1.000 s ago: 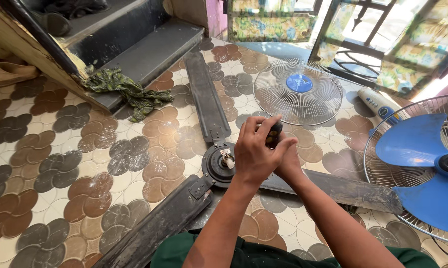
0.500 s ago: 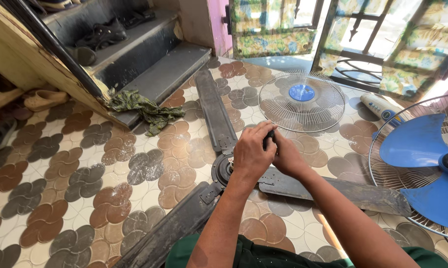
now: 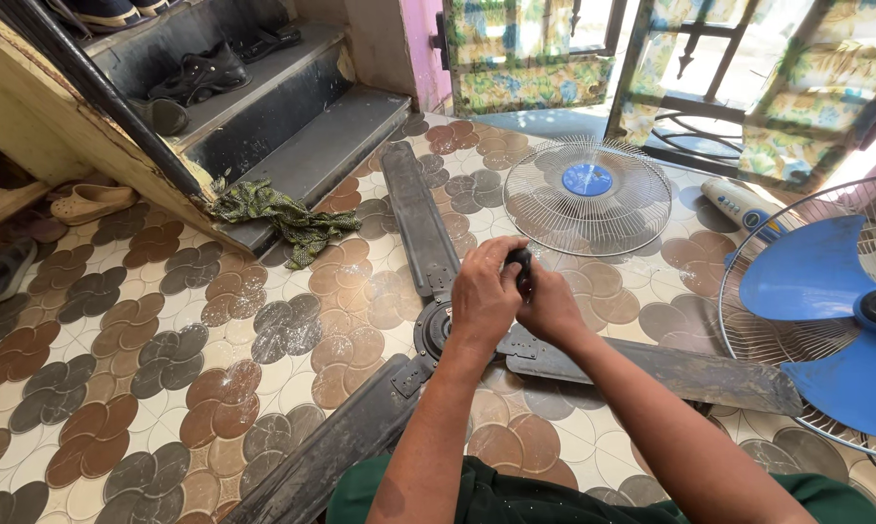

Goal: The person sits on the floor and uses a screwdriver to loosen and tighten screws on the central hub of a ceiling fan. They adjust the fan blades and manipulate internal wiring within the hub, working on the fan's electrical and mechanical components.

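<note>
A dark ceiling fan with three dusty blades lies on the patterned tile floor; its round hub [image 3: 434,330] shows just left of my hands. One blade [image 3: 417,218] runs away from me, another [image 3: 671,374] to the right. Both hands meet above the hub. My left hand [image 3: 485,296] and my right hand [image 3: 547,309] are both closed around a black tool handle [image 3: 521,264], whose lower part is hidden behind them.
A round wire fan guard [image 3: 587,197] lies on the floor beyond my hands. A blue-bladed fan in its cage [image 3: 841,311] stands at the right. A green cloth [image 3: 281,218] lies by dark steps [image 3: 292,126] holding shoes. A white-and-blue device [image 3: 744,206] lies far right.
The view has shifted, so the steps and shoes now show more fully. My hands stay together on the black handle over the hub, with only slight turning.
</note>
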